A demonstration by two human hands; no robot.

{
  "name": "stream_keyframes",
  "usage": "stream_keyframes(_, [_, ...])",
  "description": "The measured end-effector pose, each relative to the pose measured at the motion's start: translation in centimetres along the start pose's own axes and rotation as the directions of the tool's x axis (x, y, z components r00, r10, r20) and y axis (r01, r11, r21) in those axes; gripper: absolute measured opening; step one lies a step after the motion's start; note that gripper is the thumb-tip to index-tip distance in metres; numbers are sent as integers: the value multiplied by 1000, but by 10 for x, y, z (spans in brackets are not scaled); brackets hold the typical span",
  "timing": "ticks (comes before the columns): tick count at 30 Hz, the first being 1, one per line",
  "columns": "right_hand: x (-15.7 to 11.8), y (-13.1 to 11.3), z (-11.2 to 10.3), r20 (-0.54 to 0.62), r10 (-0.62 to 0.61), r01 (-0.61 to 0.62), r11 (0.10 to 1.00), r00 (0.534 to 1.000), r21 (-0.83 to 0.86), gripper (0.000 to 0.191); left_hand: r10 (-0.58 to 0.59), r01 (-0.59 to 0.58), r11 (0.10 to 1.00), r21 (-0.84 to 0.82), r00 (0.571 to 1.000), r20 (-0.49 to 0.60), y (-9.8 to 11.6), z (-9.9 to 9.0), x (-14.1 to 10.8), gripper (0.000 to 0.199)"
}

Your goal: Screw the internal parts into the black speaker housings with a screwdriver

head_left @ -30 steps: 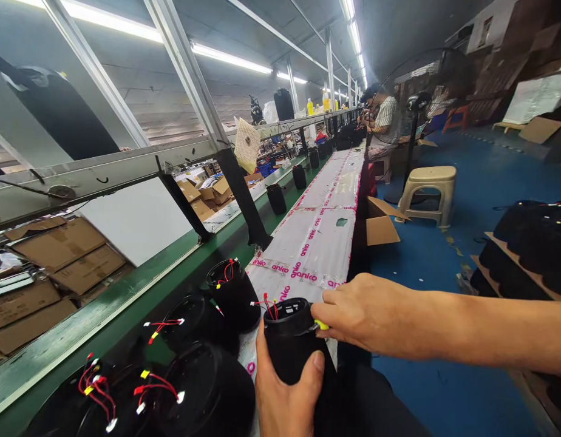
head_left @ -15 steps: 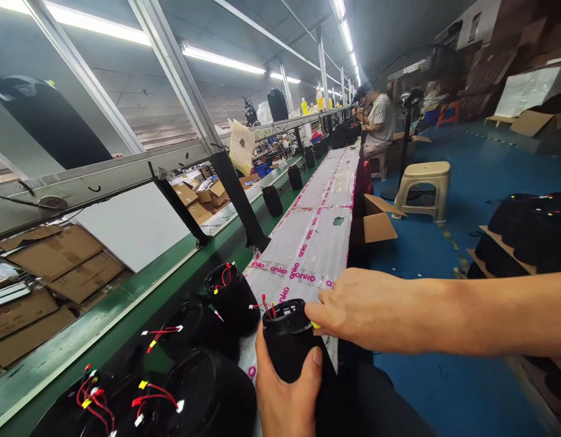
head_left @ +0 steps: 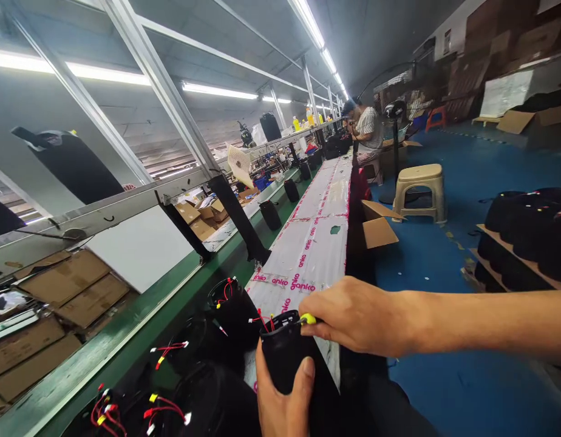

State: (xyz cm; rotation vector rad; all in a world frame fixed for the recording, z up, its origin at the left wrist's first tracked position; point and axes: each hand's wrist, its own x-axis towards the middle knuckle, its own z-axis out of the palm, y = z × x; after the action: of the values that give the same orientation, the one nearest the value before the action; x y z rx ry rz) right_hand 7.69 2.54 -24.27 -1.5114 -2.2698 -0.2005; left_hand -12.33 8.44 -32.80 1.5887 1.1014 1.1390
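My left hand [head_left: 285,400] is wrapped round a black cylindrical housing [head_left: 285,355], thumb on the near side. The housing tilts, its open top facing up. Thin red wires [head_left: 263,320] with small red and white connectors stick out of that opening. Closed on a small yellow-handled tool [head_left: 308,318], my right hand [head_left: 357,318] is at the right side of the rim. The tool's dark tip meets the rim there; its exact kind is unclear. To the left stand several similar black housings [head_left: 232,306] with red wires and white and yellow connectors.
A bench strip covered in pink-printed plastic [head_left: 323,237] runs away beside a green conveyor [head_left: 166,291]. Metal posts [head_left: 157,79] carry a shelf along the left. On the right are a beige stool [head_left: 419,188], an open carton [head_left: 379,230] and stacked black housings [head_left: 530,230]. Farther off sits a co-worker [head_left: 368,130].
My right hand has shifted slightly left and down, and more of the yellow handle now shows. My left hand keeps its hold on the housing. The camera view has tilted and shifted a little.
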Motion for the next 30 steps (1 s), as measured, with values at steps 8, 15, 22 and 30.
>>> stream_keyframes(8, [-8, -2, 5, 82, -34, 46, 988, 996, -147, 22, 8, -3, 999, -50, 996, 90, 6, 1, -3, 79])
stream_keyframes(15, [-3, -9, 7, 104, -84, 113, 942, 991, -316, 21, -7, 10, 1000, -24, 995, 96, 18, 0, -9, 74])
stream_keyframes(22, [-6, -10, 4, 77, -110, 129, 941, 991, -313, 19, -31, 38, 996, 83, 995, -90, 28, 6, -13, 79])
stream_keyframes(30, [-4, -7, 11, 49, -145, 153, 930, 988, -333, 14, -22, 44, 980, 194, 993, -116, 23, 3, -12, 79])
